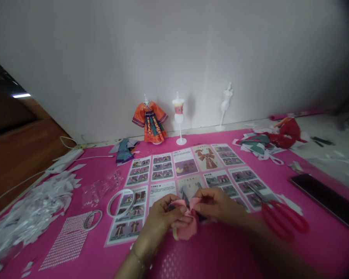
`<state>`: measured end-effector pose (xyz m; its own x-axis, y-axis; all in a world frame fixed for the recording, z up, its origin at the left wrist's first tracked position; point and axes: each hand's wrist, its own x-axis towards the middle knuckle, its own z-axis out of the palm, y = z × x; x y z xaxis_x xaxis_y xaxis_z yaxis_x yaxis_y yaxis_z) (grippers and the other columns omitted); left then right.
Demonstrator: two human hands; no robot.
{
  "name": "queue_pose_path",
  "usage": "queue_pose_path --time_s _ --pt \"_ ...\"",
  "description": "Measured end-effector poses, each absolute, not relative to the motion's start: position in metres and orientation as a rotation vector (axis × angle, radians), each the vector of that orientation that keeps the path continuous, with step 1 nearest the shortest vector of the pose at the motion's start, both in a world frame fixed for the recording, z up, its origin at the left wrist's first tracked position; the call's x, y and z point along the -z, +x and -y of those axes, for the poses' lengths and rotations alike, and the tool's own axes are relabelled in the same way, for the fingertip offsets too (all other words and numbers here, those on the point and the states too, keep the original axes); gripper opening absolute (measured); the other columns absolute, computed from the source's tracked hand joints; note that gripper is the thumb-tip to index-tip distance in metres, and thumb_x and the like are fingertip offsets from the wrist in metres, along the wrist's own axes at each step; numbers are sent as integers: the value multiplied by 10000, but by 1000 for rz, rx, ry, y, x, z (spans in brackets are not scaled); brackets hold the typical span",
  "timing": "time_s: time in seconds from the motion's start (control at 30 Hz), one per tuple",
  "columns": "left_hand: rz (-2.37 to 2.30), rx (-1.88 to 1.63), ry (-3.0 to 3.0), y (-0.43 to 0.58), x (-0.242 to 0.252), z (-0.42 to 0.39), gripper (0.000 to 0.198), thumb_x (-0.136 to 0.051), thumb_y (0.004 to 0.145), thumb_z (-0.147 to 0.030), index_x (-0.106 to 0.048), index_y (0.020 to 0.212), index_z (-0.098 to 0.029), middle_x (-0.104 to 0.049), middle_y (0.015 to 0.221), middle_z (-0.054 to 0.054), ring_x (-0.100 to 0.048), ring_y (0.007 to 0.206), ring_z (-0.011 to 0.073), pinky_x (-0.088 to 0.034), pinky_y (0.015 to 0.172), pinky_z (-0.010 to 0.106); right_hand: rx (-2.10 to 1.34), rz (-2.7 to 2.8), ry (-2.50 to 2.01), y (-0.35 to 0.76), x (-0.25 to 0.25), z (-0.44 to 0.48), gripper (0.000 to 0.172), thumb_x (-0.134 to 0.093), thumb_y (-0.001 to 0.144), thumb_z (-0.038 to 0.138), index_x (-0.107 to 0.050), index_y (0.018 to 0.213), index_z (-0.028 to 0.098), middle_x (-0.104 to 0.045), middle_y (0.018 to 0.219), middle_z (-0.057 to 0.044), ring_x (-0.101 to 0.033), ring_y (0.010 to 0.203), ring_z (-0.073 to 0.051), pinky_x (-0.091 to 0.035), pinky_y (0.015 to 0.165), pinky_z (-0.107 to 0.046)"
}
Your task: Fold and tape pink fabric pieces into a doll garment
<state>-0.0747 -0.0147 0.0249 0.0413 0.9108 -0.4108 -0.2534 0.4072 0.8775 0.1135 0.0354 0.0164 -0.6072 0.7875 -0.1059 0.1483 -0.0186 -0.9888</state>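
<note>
In the lower centre of the frame, a small piece of soft pink cloth (187, 231) was held up between the two hands, over the near edge of a large printed paper sheet with picture panels (163, 190). The left hand (165, 213) grasped its left side between thumb and bent fingers; the right hand (216, 203) pinched its upper right part. Gripping it from both sides probably kept the limp fabric gathered and under control. A dark shape showed near the fingers, too blurred to identify.

The sheet lay flat across the middle of the bright pink surface (104, 263), presumably so that its panels could be read past the hands. Red-handled metal scissors (267, 204) rested partly on its right edge, seemingly within easy reach of the right hand. At left centre, a large white ring (109, 207) overlapped the sheet's left edge.

Along the wall, in the upper centre, stood a small dress form in an orange robe (151, 120), a white dress form with a pink chest band (178, 110) and a bare white dress form (227, 99), their stands likely serving to keep them upright.
</note>
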Motion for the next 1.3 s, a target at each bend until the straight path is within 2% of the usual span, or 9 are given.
queue_pose_path --time_s 0.1,0.2,0.33,0.67,0.97,1.17,1.3 --pt "-1215 -986 719 -74 -27 15 385 -871 493 -294 -599 719 -139 -708 635 22 -708 580 171 -552 548 212 -1607 1771 -1020 111 -13 -35 70 -578 760 202 -618 731 153 -499 547 56 -408 496 -71 -306 476 -190" --pt "-1255 -957 738 -73 -29 17 359 -846 529 -311 -594 720 -141 -705 587 31 -689 524 156 -530 502 194 -1518 1810 -1017 110 -10 -34 60 -582 748 190 -627 740 150 -537 594 39 -449 553 -89 -338 518 -199" --pt "-1278 -938 742 -73 -27 18 367 -817 560 -355 -564 735 -157 -654 456 10 -598 361 128 -465 372 176 -1381 1878 -1011 109 -8 -34 69 -581 730 190 -580 669 157 -449 572 55 -391 553 -88 -299 503 -203" --pt "-1241 -946 732 -72 -24 20 315 -778 622 -337 -559 757 -156 -653 426 32 -576 333 116 -408 325 134 -1433 1883 -1078 109 -11 -33 59 -579 688 199 -547 654 164 -382 532 70 -347 517 -82 -269 470 -199" --pt "-1294 -916 738 -70 -27 20 334 -774 588 -337 -572 770 -142 -655 444 33 -600 363 131 -429 344 154 -1302 1954 -1114 107 -9 -32 93 -556 712 200 -533 629 165 -365 537 68 -331 534 -86 -255 477 -207" --pt "-1320 -872 723 -66 -27 20 399 -820 523 -362 -589 763 -142 -649 501 -3 -620 396 138 -504 422 215 -1135 1982 -1130 102 -5 -29 114 -557 710 194 -527 602 172 -431 544 57 -387 548 -95 -298 514 -214" --pt "-1321 -865 711 -67 -23 20 432 -822 527 -392 -581 795 -153 -648 507 -6 -616 390 149 -490 399 224 -1055 2000 -1157 101 -3 -28 121 -558 701 184 -521 586 175 -442 528 57 -398 526 -92 -282 495 -212"
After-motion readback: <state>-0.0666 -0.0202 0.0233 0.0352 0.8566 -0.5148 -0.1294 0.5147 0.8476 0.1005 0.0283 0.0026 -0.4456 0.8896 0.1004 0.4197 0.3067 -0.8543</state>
